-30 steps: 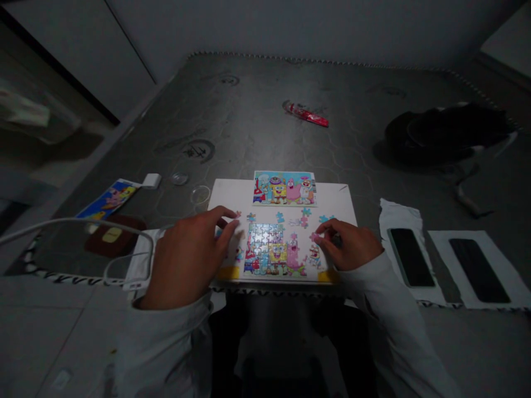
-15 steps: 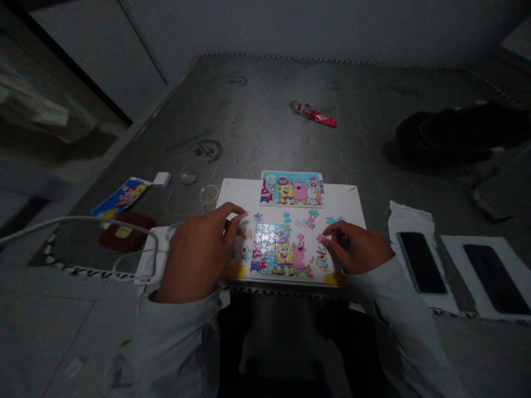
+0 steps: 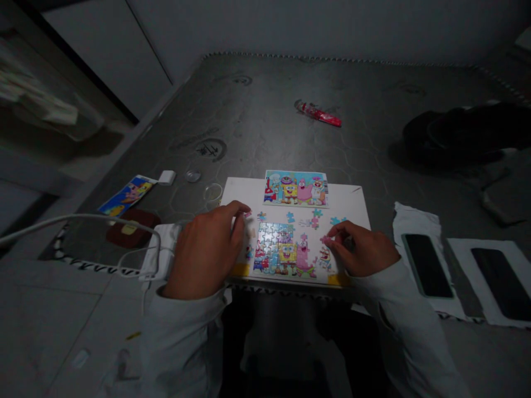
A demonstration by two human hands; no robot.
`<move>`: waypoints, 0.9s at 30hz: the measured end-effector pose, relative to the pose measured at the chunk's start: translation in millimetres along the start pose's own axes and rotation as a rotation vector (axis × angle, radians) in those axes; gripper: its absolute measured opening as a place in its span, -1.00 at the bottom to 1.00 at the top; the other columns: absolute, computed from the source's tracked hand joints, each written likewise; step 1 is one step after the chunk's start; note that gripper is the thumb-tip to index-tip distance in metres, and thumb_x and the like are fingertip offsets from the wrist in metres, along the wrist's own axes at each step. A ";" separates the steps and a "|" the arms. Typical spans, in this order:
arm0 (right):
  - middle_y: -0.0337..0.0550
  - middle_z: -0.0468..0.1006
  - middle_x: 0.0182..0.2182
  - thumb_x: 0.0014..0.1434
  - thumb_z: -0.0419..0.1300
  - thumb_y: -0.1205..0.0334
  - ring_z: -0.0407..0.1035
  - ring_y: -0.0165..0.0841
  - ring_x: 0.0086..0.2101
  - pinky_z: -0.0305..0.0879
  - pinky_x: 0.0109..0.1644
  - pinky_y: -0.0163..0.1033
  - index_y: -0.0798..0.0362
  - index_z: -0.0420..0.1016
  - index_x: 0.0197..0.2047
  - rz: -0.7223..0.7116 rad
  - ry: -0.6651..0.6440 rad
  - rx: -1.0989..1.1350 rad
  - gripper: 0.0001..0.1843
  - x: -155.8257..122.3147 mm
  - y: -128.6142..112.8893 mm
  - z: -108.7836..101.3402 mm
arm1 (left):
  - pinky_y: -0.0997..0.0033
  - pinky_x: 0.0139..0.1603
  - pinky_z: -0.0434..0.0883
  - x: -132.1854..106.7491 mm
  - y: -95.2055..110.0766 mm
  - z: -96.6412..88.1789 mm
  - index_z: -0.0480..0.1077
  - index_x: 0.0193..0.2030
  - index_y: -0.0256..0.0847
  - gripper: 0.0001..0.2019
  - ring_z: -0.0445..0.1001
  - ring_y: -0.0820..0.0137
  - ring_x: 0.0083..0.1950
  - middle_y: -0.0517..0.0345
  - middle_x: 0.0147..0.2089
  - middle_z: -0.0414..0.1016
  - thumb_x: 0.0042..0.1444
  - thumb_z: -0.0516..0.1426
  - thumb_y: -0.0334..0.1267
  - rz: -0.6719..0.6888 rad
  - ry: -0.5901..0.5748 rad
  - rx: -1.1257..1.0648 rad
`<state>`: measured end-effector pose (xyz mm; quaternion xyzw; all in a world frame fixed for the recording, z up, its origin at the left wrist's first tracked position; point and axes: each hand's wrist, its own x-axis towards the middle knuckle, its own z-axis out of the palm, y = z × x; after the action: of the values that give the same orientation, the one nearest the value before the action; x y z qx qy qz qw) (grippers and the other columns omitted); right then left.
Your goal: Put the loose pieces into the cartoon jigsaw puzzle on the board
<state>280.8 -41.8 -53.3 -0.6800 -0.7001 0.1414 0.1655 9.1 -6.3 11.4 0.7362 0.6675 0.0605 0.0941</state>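
Note:
A partly built cartoon jigsaw (image 3: 282,251) lies on a white board (image 3: 357,202) in front of me. A printed reference picture (image 3: 296,188) sits at the board's far edge, and several loose pieces (image 3: 309,220) lie between the two. My left hand (image 3: 207,249) rests on the puzzle's left side with fingers curled and a small piece at its fingertips. My right hand (image 3: 360,247) pinches a pink puzzle piece (image 3: 326,240) just right of the assembled part.
A dark patterned mat (image 3: 269,116) covers the surface. A red wrapper (image 3: 317,113) lies far back and dark clothing (image 3: 464,135) at the right. Two phones (image 3: 427,265) (image 3: 498,275) rest on white paper. At the left are a white cable (image 3: 83,221), charger (image 3: 166,177), colourful card (image 3: 124,196).
The view has shifted slightly, so everything sits a little further right in the picture. Both hands keep their places on the puzzle, with only small finger movement.

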 end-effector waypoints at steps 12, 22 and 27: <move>-0.24 0.61 -0.39 0.18 0.20 0.01 0.44 -0.30 -0.39 0.11 -0.28 -0.18 -0.07 0.50 -0.32 -0.072 -0.068 -0.015 -0.81 5.1 1.4 -1.1 | 0.32 -0.30 0.33 1.1 2.6 1.0 0.48 0.00 -0.09 -0.69 0.57 0.23 -0.23 0.09 -0.11 0.63 0.32 -0.03 -0.11 0.072 0.010 -0.010; -0.33 0.39 -0.57 0.17 0.22 0.06 0.29 -0.41 -0.54 0.10 -0.39 -0.27 -0.03 0.44 -0.33 -0.023 0.150 0.177 -0.83 -4.1 -26.4 -6.9 | 0.36 -0.34 0.34 -4.3 33.6 10.6 0.40 0.03 -0.06 -0.76 0.57 0.29 -0.17 0.19 -0.02 0.57 0.29 0.08 -0.11 0.436 0.042 -0.046; -0.36 0.37 -0.57 0.13 0.24 0.06 0.30 -0.43 -0.55 0.14 -0.41 -0.30 -0.05 0.39 -0.29 0.023 0.178 0.389 -0.83 -6.9 -40.8 -10.8 | 0.43 -0.49 0.24 -8.0 43.0 13.1 0.40 0.02 -0.06 -0.76 0.56 0.39 -0.29 0.19 -0.09 0.59 0.28 0.10 -0.08 0.624 0.124 0.002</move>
<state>248.5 -50.4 -26.5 -0.6530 -0.6345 0.2149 0.3532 52.9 -18.9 8.4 0.9003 0.4141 0.1303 0.0295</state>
